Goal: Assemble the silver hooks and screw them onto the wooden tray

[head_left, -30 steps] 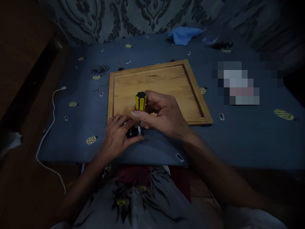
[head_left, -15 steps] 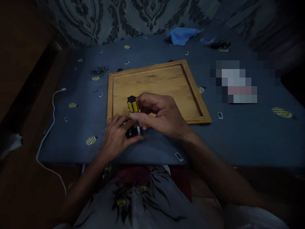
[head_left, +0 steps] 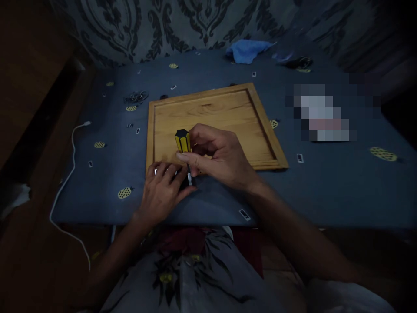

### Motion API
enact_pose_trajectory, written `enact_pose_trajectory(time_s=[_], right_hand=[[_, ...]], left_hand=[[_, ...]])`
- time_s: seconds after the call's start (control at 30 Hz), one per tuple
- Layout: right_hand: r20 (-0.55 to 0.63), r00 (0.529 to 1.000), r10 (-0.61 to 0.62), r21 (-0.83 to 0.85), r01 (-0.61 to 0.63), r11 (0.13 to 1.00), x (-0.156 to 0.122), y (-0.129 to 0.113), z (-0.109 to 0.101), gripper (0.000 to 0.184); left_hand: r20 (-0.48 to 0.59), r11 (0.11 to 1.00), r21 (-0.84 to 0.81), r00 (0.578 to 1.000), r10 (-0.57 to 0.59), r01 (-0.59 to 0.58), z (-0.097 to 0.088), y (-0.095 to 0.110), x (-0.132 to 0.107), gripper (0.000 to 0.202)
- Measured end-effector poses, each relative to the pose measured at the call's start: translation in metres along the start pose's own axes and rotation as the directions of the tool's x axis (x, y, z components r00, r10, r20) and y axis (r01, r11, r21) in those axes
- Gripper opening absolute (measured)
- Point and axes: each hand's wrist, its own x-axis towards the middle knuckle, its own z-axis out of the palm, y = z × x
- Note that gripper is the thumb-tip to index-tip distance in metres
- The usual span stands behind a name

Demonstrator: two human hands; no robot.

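Observation:
My right hand (head_left: pixel 218 154) is closed round a yellow-and-black screwdriver (head_left: pixel 183 141), held almost upright with its handle end up. Its shaft points down at a small dark, shiny piece (head_left: pixel 182 182) by the near edge of a framed wooden board (head_left: pixel 208 121). Over that dark piece lies my left hand (head_left: pixel 163 187), fingers bent across its top and thumb along its near side. The fingers cover most of the piece, so its kind cannot be made out. The screwdriver's tip is hard to see between the hands.
The board lies on a blue patterned cloth (head_left: pixel 208 204). Small dark hardware (head_left: pixel 136 96) is heaped at the back left. A white cable (head_left: pixel 72 161) runs down the left side. At the back are a blue cloth (head_left: pixel 248 51) and a dark object (head_left: pixel 298 63); a blurred-out item (head_left: pixel 321 113) sits right.
The fingers of my left hand have shifted and lie flatter over the dark piece. The screwdriver has turned slightly in my right hand, which stays nearly in place.

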Motion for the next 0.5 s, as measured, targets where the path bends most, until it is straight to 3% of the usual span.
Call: enact_pose_trajectory(time_s=[0.5], right_hand=[[0.048, 0.999, -0.011, -0.085, 0.015, 0.996, 0.0003, 0.0012, -0.0049, 0.023]], left_hand=[[0.036, 0.99, 0.133, 0.999, 0.032, -0.037, -0.0027, 0.0076, -0.0016, 0.04]])
